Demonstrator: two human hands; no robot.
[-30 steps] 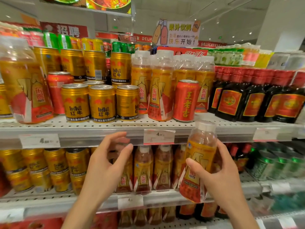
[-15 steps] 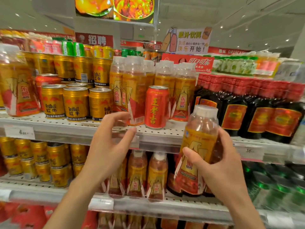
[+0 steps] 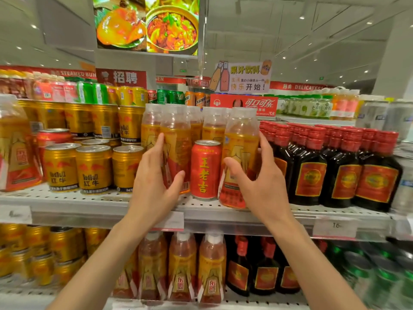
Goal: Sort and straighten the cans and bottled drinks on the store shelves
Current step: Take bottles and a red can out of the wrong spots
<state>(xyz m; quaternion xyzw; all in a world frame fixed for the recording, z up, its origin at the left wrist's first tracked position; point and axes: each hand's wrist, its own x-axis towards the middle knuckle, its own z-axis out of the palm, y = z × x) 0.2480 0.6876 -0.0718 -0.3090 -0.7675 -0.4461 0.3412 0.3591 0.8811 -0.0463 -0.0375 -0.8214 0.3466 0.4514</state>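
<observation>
Two hands: both raised to the middle shelf [image 3: 89, 203], one on each side of a red can [image 3: 205, 170].
Held bottle: an orange-labelled bottle [image 3: 240, 153] with a pale cap stands upright at the shelf's front edge, just right of the red can and just left of the dark bottles [image 3: 339, 173].
Right hand: the right hand [image 3: 262, 182] wraps this bottle from the right; its thumb lies across the front label and its fingers [image 3: 264, 148] curl round the far side.
Neighbouring bottle: a second orange bottle [image 3: 176, 142] stands just left of the red can, at the front of a cluster of like bottles.
Left hand: the left hand [image 3: 154, 184] cups that second bottle, its fingers [image 3: 159, 142] spread up the left side and the thumb reaching towards the red can's base; how firm the contact is I cannot tell.
Red can: upright between the two bottles, touched by neither hand as far as can be seen.
Gold cans: gold cans [image 3: 93, 168] stand in rows to the left on the same shelf.
Lower shelf: more orange bottles [image 3: 183, 267] stand in a row below.
Above: a yellow-lettered drinks sign [image 3: 242, 78] stands behind the top row.
</observation>
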